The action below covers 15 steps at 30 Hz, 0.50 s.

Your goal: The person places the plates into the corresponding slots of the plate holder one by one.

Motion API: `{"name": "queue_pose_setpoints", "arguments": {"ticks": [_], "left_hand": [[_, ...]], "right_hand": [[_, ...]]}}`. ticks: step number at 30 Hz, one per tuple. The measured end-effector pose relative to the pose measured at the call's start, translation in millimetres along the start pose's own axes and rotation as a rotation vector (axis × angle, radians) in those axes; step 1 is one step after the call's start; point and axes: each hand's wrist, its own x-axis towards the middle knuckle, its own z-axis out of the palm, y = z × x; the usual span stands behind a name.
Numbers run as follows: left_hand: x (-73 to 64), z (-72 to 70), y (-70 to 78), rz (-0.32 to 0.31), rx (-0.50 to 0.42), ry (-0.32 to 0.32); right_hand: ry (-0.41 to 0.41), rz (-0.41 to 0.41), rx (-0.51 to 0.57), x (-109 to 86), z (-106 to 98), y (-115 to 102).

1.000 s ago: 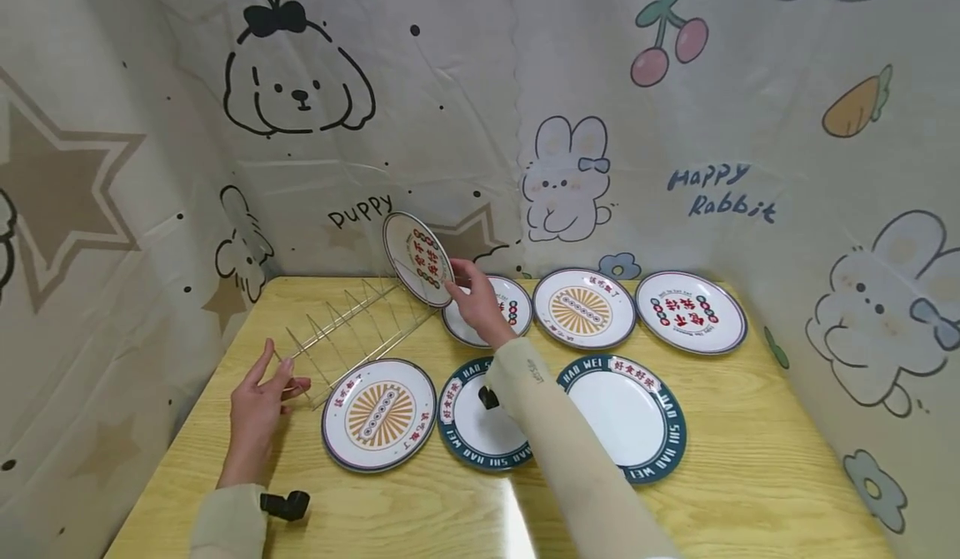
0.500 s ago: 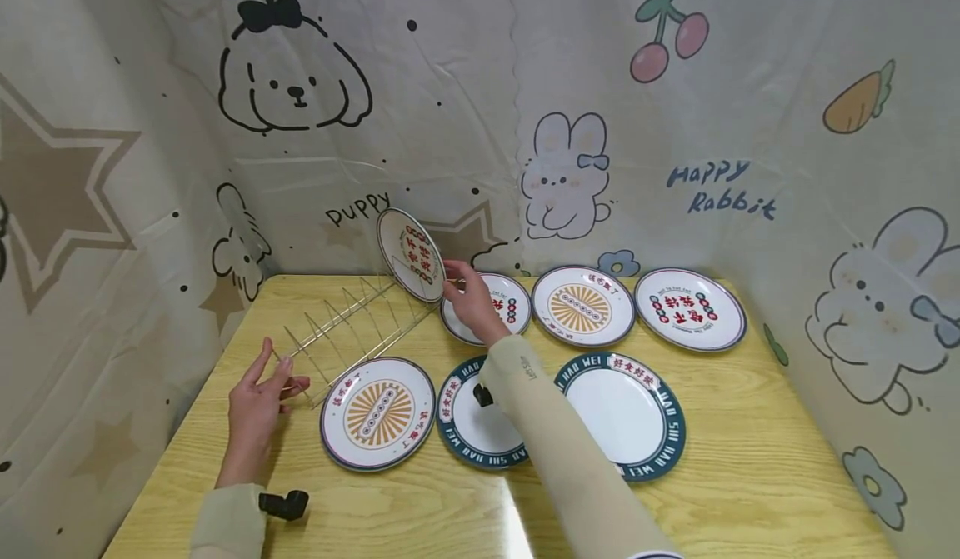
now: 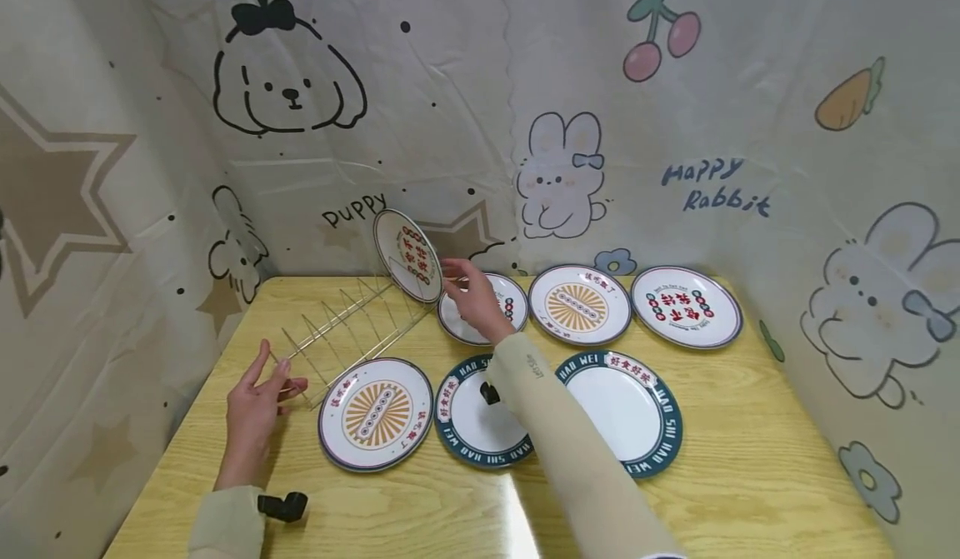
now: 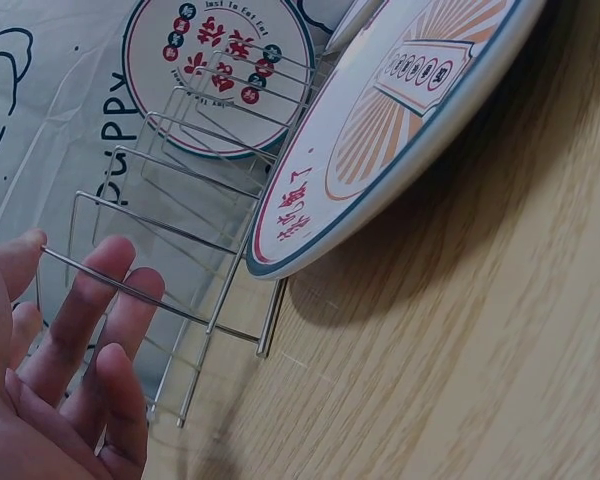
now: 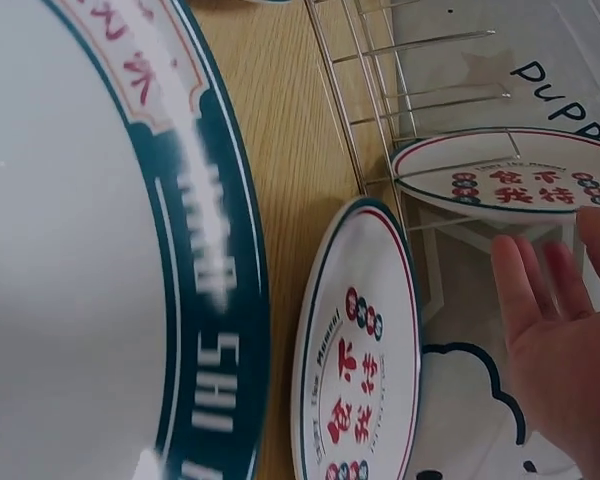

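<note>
A wire dish rack [image 3: 345, 334] stands at the left of the wooden table. My left hand [image 3: 258, 396] holds its near end wire, thumb on the wire's top corner in the left wrist view [image 4: 60, 370]. At the rack's far end, a white plate with red characters [image 3: 405, 252] stands on edge in the slot, leaning back. My right hand [image 3: 474, 299] pinches this plate's right rim, thumb in front and fingers behind. The right wrist view shows the same plate [image 5: 510, 180] between the wires. The middle slots of the rack hold no plates.
Beside the rack lies a sunburst plate [image 3: 377, 451]; two green-rimmed plates [image 3: 622, 409] follow to the right, one partly under my right sleeve. Behind them lie a partly hidden plate [image 3: 457, 321], another sunburst plate [image 3: 580, 305] and a red-character plate [image 3: 686, 307]. A printed cloth wall [image 3: 450, 67] encloses the table.
</note>
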Motion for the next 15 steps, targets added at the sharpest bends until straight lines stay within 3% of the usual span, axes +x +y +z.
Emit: {"name": "queue_pose_setpoints", "arguments": {"ticks": [8,15], "left_hand": [[0.4,-4.3,0.2,0.001,0.005,-0.007],[0.9,-2.1,0.8,-0.009,-0.046,-0.022]], "right_hand": [[0.006,0.009,-0.038,-18.0,-39,-2],[0.100,0.092,-0.004,-40.2,-106,13]]}}
